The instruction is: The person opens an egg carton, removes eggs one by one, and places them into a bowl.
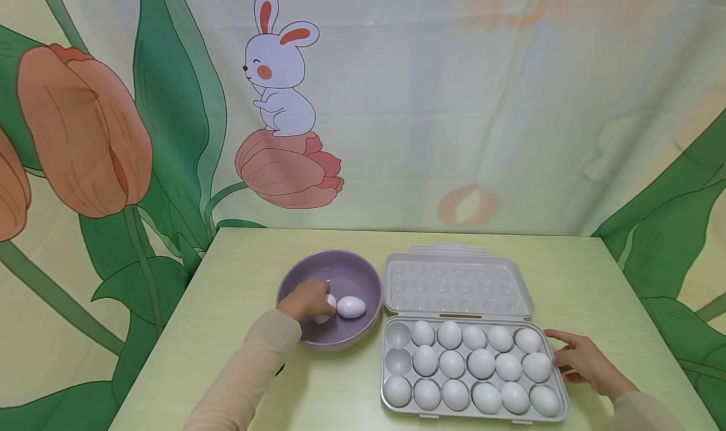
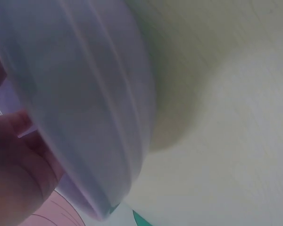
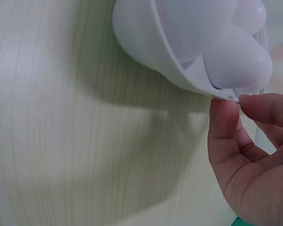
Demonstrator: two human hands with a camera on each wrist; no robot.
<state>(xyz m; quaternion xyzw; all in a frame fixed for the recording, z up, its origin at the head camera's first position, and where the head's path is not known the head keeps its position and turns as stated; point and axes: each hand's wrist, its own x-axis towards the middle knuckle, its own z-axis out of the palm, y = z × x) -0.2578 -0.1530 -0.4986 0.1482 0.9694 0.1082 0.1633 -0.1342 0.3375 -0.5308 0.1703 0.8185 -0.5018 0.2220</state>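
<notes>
Inside the purple bowl (image 1: 363, 270), my left hand (image 1: 308, 298) reaches over the rim and grips a white egg (image 1: 321, 319), its fingers curled round it. Another white egg (image 1: 351, 307) lies just right of that hand. In the left wrist view the bowl's outer wall (image 2: 85, 94) hides the egg and most of the fingertips. My right hand (image 1: 587, 358) is at the right end of a pale egg tray (image 1: 398, 362). Thumb and finger pinch the tray's rim in the right wrist view. White eggs (image 1: 452, 364) fill several cups; two cups at the left end hold none.
The tray's lid (image 1: 459, 283) lies folded back behind it, hinged along the rear edge. The bowl stands close to the tray's left side on a light wood-grain table (image 1: 215, 330). A printed curtain (image 1: 397, 103) hangs behind the table's back edge.
</notes>
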